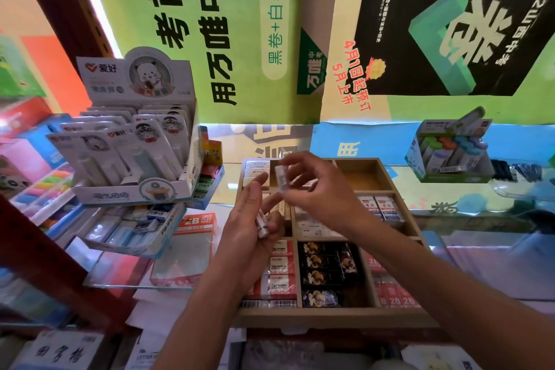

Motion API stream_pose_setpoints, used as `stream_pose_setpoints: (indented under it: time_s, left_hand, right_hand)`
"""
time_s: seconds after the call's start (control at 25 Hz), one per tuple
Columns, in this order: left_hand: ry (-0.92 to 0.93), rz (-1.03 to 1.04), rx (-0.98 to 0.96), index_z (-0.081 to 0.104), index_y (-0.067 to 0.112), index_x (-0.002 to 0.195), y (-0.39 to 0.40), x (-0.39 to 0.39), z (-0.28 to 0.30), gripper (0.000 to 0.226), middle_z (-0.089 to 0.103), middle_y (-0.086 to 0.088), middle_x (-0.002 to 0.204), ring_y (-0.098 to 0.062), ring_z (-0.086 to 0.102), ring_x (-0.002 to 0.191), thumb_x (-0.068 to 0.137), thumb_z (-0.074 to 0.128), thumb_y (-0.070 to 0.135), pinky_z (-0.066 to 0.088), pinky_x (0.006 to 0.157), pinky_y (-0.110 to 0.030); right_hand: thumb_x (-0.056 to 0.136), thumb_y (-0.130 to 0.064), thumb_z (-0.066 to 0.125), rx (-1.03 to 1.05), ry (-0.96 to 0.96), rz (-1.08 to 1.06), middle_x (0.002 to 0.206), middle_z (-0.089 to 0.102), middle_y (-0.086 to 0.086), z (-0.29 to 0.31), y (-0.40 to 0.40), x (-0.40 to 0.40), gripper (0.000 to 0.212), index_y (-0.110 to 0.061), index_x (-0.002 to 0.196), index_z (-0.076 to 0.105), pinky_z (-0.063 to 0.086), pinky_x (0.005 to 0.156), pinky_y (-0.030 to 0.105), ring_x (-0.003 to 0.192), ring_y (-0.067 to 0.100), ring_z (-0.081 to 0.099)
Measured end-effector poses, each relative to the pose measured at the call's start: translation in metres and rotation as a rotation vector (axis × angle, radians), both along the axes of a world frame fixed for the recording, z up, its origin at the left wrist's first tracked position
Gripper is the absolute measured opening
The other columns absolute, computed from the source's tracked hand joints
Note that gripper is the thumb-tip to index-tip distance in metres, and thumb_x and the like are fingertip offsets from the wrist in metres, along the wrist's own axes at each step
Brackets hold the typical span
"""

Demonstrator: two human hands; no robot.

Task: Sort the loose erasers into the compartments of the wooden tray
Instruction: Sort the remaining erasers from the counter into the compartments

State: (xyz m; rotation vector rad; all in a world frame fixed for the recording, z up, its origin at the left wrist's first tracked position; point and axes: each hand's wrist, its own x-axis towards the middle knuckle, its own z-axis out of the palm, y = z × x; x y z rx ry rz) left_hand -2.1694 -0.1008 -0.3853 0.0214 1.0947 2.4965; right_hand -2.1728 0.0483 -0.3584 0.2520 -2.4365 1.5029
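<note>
Tray [330,317] of pale wood, nine compartments, taken as landmark. Far left of tray: white display box [132,135] of carded stationery, raised above a clear tub [129,228] of blue-and-white erasers. Just left of tray: red-and-white 2B box [195,222]. Over tray's left column: left hand [249,231], palm up, fingers loosely curled round a small wrapped eraser [262,224] lying across them. Over tray's upper middle: right hand [315,186], thumb and fingertips pinching a clear-wrapped white eraser [281,177], held upright above the compartments and clear of them. Within tray, near row: red 2B erasers [280,273] at left, dark patterned erasers [326,267] at centre. Middle row, right: white erasers [380,207]. Far row, right: bare compartment [360,174]. Well right of tray: green box [450,153] of mixed stationery.
</note>
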Motion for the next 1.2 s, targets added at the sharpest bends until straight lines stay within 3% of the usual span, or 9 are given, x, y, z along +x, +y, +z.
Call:
stream_pose_setpoints:
  time_s: [0.12,0.24,0.36,0.52,0.8,0.96,1.08,1.2]
  left_hand:
    - [-0.034,0.044,0.012,0.051,0.017,0.133,-0.001,0.001,0.003,0.037,0.068,-0.015,0.122,-0.005,0.040,0.044,0.100,0.048,0.034,0.040,0.043,-0.016]
    - [-0.042,0.051,0.004,0.052,0.016,0.132,0.000,0.000,0.003,0.036,0.070,-0.015,0.116,-0.006,0.038,0.045,0.100,0.048,0.033,0.037,0.042,-0.017]
    - [-0.045,0.042,0.001,0.054,0.016,0.131,-0.001,-0.001,0.002,0.036,0.070,-0.015,0.110,-0.006,0.038,0.046,0.100,0.048,0.033,0.037,0.042,-0.017]
    - [-0.038,0.044,-0.007,0.054,0.016,0.130,0.000,0.000,0.003,0.036,0.070,-0.014,0.106,-0.006,0.038,0.045,0.099,0.049,0.033,0.036,0.042,-0.017]
    - [-0.043,0.053,-0.022,0.054,0.016,0.130,0.000,-0.002,0.002,0.033,0.071,-0.014,0.104,-0.007,0.038,0.045,0.102,0.047,0.033,0.035,0.042,-0.018]
    - [-0.020,0.051,-0.027,0.052,0.015,0.131,0.000,-0.002,0.000,0.034,0.070,-0.014,0.103,-0.006,0.038,0.043,0.103,0.045,0.033,0.036,0.041,-0.017]
    - [-0.030,0.058,-0.027,0.052,0.015,0.131,0.001,-0.003,-0.001,0.035,0.070,-0.014,0.102,-0.006,0.039,0.043,0.103,0.044,0.033,0.037,0.041,-0.017]
    - [-0.044,0.059,-0.030,0.054,0.016,0.130,0.001,-0.002,0.000,0.035,0.071,-0.013,0.100,-0.007,0.045,0.048,0.102,0.045,0.035,0.040,0.043,-0.018]
  right_hand:
    - [0.088,-0.006,0.068,-0.229,-0.101,-0.184,0.095,0.065,0.003,0.000,0.029,-0.023,0.031,-0.023,0.113,0.066,0.051,0.057,0.021,0.074,0.010,0.062]
    - [0.089,-0.003,0.064,0.118,-0.144,-0.257,0.108,0.062,0.001,-0.008,0.058,-0.049,0.044,-0.034,0.121,0.066,0.050,0.063,0.022,0.087,0.016,0.062]
    - [0.092,-0.002,0.062,0.345,-0.144,-0.231,0.117,0.061,-0.002,-0.021,0.066,-0.065,0.050,-0.029,0.133,0.057,0.047,0.065,0.015,0.094,0.013,0.060]
    - [0.089,-0.003,0.066,0.375,-0.095,-0.255,0.118,0.066,0.001,-0.030,0.064,-0.076,0.038,-0.019,0.123,0.058,0.043,0.062,0.011,0.093,0.012,0.060]
    - [0.087,-0.002,0.067,0.375,-0.099,-0.261,0.116,0.066,-0.002,-0.031,0.060,-0.082,0.031,-0.020,0.112,0.062,0.043,0.061,0.013,0.092,0.014,0.062]
    - [0.089,-0.010,0.068,0.466,-0.097,-0.276,0.110,0.068,0.003,-0.037,0.049,-0.092,0.014,-0.019,0.098,0.071,0.042,0.072,0.022,0.094,0.018,0.063]
    - [0.091,-0.013,0.067,0.594,-0.058,-0.284,0.113,0.064,0.005,-0.043,0.044,-0.099,0.013,-0.015,0.100,0.075,0.038,0.079,0.023,0.101,0.022,0.060]
    - [0.090,-0.020,0.069,0.619,-0.018,-0.309,0.112,0.057,0.004,-0.040,0.044,-0.096,0.016,-0.017,0.105,0.073,0.045,0.085,0.030,0.103,0.022,0.057]
